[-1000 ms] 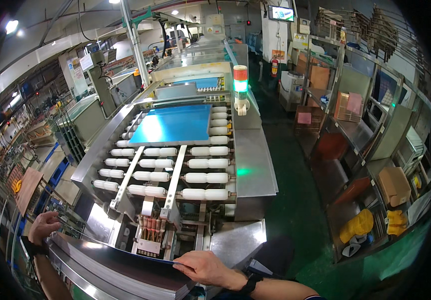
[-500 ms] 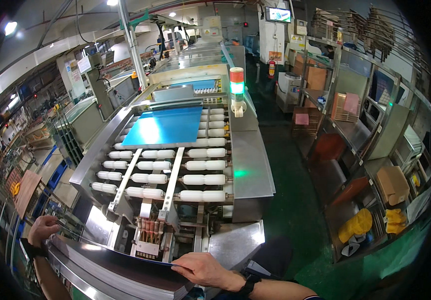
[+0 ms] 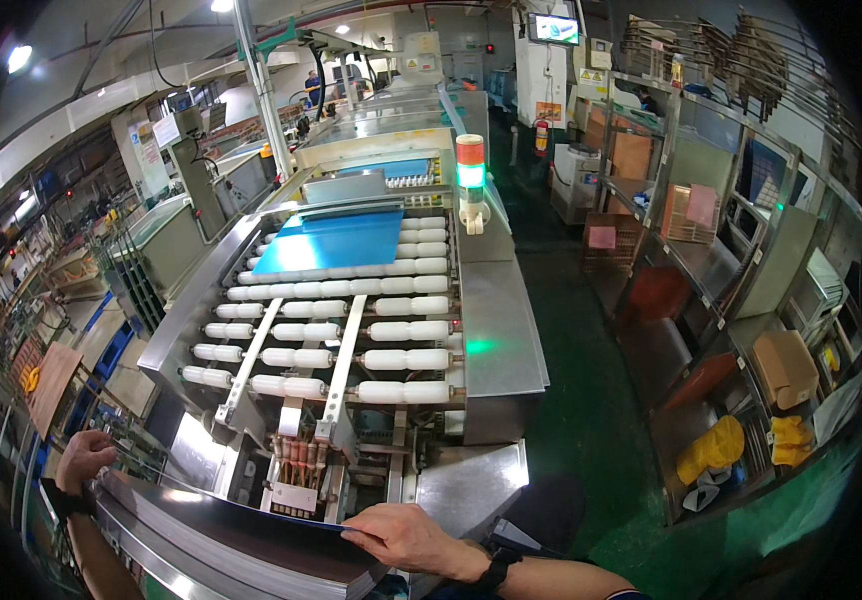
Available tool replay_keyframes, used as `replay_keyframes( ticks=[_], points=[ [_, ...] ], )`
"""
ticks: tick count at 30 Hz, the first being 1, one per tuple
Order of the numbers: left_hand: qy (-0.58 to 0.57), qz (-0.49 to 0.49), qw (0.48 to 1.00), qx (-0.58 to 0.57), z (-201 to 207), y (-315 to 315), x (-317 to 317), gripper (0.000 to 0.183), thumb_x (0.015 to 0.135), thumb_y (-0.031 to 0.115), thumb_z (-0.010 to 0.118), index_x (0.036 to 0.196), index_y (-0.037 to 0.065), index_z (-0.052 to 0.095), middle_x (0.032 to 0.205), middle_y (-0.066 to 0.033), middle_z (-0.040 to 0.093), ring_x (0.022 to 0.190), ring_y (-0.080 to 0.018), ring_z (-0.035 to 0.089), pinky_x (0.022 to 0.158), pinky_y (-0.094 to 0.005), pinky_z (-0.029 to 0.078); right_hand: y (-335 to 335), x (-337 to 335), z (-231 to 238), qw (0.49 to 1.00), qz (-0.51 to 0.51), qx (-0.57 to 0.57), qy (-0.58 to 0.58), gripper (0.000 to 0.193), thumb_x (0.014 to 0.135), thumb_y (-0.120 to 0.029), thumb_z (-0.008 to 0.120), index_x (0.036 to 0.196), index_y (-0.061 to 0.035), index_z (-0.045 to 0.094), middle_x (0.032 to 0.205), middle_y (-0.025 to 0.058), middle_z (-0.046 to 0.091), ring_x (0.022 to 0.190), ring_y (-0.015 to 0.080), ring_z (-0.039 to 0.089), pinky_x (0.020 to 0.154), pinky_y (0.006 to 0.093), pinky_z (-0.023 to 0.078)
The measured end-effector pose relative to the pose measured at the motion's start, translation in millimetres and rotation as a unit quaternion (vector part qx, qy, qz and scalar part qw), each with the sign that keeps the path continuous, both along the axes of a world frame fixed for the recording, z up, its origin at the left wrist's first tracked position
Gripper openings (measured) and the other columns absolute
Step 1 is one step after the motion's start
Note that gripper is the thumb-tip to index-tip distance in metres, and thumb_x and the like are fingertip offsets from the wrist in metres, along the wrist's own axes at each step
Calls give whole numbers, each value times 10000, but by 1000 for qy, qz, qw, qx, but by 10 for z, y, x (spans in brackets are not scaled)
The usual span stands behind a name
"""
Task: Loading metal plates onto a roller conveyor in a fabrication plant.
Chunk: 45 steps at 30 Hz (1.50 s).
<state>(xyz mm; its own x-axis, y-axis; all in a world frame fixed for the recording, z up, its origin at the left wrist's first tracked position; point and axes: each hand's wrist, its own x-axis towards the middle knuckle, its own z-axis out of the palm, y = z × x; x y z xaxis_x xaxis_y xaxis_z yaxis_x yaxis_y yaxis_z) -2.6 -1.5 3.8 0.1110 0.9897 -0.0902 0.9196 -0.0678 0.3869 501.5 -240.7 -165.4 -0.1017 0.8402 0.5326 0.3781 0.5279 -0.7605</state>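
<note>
A stack of thin, dark sheets (image 3: pixel 251 545) lies at the lower edge in front of me. My right hand (image 3: pixel 409 540) pinches the right end of the top sheet's far edge (image 3: pixel 281 517), thumb and fingers closed on it. At the stack's far left corner is my left hand (image 3: pixel 86 460), fingers curled; whether the sheet is between them is hidden. Beyond the stack, a roller conveyor (image 3: pixel 406 359) with white rollers leads away from me. A glossy blue panel (image 3: pixel 346 243) lies flat on its far rollers, apart from my hands.
Two pale rails (image 3: pixel 343 360) slope up between the near rollers. A lit signal tower (image 3: pixel 471 180) stands on the conveyor's right side. Across a green floor aisle (image 3: pixel 576 390), a metal rack holds a cardboard box (image 3: pixel 785 368) and yellow gloves (image 3: pixel 791 440). Racks stand at left.
The blue panel has travelled farther away along the rollers, uncovering another roller behind it. A person has come into sight in the far background. Both my hands stay almost still.
</note>
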Motion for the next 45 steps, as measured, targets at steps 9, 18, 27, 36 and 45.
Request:
replay_keyframes(
  ticks=[9, 18, 27, 36, 45],
  points=[
    [25, 8, 997, 69, -51, -34, 63, 336, 726, 250, 737, 853, -52, 663, 659, -24, 545, 618, -152, 534, 580, -360, 419, -27, 19, 33, 998, 9, -59, -9, 256, 989, -278, 673, 1039, -37, 743, 976, 134, 748, 896, 339, 706, 781, 422, 567],
    [12, 20, 999, 37, -25, -23, 55, 304, 720, 196, 734, 842, -65, 637, 676, -19, 551, 666, -99, 535, 598, -330, 432, -31, 2, 4, 998, 12, -58, -2, 259, 991, -275, 672, 1038, -30, 740, 969, 138, 743, 883, 345, 701, 775, 423, 566],
    [-23, 17, 999, 46, -61, -37, 74, 375, 727, 231, 736, 962, -59, 694, 749, -8, 634, 674, -102, 589, 614, -303, 477, -25, -8, -16, 1000, -2, -9, 1, 205, 964, -212, 721, 1002, -11, 740, 902, 128, 735, 800, 315, 703, 685, 405, 562],
    [1, 7, 999, 39, -12, -38, 80, 400, 735, 228, 737, 1005, -66, 704, 812, -50, 692, 735, -125, 640, 657, -314, 513, -34, -22, -22, 1000, -2, -16, 10, 210, 971, -227, 715, 998, -20, 742, 896, 127, 730, 812, 313, 701, 698, 398, 557],
    [-27, 21, 998, 55, -109, 8, -12, 316, 696, 229, 738, 828, -38, 629, 696, -6, 550, 656, -111, 526, 596, -321, 427, -37, -34, -47, 999, 20, -32, 10, 205, 971, -233, 715, 1013, -34, 742, 915, 122, 732, 831, 317, 703, 712, 410, 558]
  ],
)
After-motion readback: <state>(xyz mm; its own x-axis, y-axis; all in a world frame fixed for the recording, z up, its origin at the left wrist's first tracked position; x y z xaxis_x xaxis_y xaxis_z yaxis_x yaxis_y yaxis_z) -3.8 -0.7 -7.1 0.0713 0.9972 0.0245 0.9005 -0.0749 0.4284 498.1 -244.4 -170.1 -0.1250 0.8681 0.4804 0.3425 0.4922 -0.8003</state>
